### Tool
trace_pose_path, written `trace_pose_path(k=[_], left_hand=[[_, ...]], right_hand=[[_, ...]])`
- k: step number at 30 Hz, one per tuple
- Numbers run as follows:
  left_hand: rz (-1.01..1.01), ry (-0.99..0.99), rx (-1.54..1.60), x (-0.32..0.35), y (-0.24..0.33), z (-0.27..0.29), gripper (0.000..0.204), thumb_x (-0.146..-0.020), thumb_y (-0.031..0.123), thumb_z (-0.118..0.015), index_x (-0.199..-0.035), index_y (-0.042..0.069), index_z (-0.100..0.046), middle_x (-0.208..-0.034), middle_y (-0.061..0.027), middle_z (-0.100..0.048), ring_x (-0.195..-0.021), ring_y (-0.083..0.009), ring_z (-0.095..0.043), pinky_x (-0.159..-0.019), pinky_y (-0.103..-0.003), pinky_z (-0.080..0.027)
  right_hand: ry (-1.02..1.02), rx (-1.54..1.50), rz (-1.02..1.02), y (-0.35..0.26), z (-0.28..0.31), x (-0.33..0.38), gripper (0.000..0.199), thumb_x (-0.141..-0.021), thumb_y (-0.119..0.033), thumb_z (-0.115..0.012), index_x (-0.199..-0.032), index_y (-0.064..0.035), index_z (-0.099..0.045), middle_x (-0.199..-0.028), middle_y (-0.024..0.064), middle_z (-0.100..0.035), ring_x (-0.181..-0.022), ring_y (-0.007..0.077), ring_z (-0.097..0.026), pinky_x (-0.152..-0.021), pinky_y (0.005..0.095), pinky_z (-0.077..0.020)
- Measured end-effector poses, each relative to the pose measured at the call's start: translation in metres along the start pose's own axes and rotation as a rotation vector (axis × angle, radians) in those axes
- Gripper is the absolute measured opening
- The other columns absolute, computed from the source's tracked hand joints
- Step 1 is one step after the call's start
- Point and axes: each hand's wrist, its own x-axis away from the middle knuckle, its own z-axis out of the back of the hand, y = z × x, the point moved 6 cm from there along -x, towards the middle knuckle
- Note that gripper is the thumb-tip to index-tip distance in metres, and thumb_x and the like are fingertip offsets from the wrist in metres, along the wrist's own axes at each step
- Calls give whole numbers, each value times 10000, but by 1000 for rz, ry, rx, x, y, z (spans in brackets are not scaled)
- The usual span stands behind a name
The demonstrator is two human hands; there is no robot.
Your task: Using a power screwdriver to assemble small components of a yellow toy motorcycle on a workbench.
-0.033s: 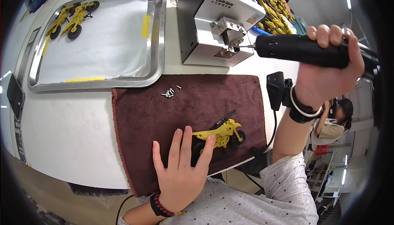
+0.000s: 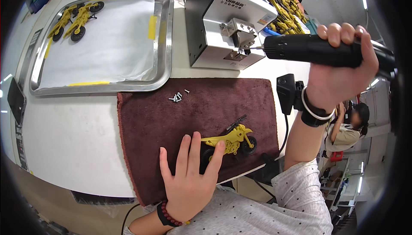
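Motorcycle [image 2: 234, 141] near front edge of mat [image 2: 150, 128], open room toward screws [image 2: 177, 98].

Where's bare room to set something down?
Free: the white table below the metal tray, left of the maroon mat; the tray's paper, right of the toy motorcycles; the mat between screws and left hand. Crowded: around that hand and the mat motorcycle; the machine front, where the right hand's screwdriver reaches.
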Motion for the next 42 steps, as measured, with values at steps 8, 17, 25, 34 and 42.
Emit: trace_pose_path(k=[8,17,25,34,42], left_hand=[[16,-42,59,2,-2,-3,522,-725,165,-609,-1238,255,-578,-1296,-166,-483,-1201,-287,-458,-1039,-562,-224],[15,-61,67,1,-2,-3,524,-731,177,-608,-1246,265,-570,-1303,-163,-477,-1221,-284,-438,-1042,-565,-209],[9,-29,21,-1,-1,1,416,-793,198,-522,-1194,277,-598,-1238,-137,-542,-1165,-244,-501,-979,-561,-305],[7,-14,19,1,-2,-1,434,-789,202,-524,-1212,283,-583,-1239,-136,-542,-1157,-243,-509,-981,-561,-305],[27,-18,63,3,-4,-2,508,-726,161,-617,-1219,279,-580,-1282,-141,-500,-1207,-256,-453,-1033,-553,-238]], right_hand=[[-52,-43,6,17,-6,-7,191,-788,-228,-600,-799,-42,-554,-705,79,-532,-614,206,-520,-638,358,-446],[-103,0,8,19,-14,-6,137,-814,-194,-560,-848,-69,-517,-740,44,-454,-679,174,-448,-723,352,-372],[-139,-24,-121,29,-18,-25,147,-826,-157,-569,-858,-34,-495,-750,64,-470,-694,181,-469,-716,341,-398],[-222,-84,-253,26,-22,-27,142,-836,-148,-559,-887,-31,-496,-764,42,-446,-663,147,-433,-685,311,-377],[-213,-309,-401,5,-27,18,173,-866,-146,-522,-933,-64,-385,-741,11,-386,-628,108,-400,-650,285,-348]])
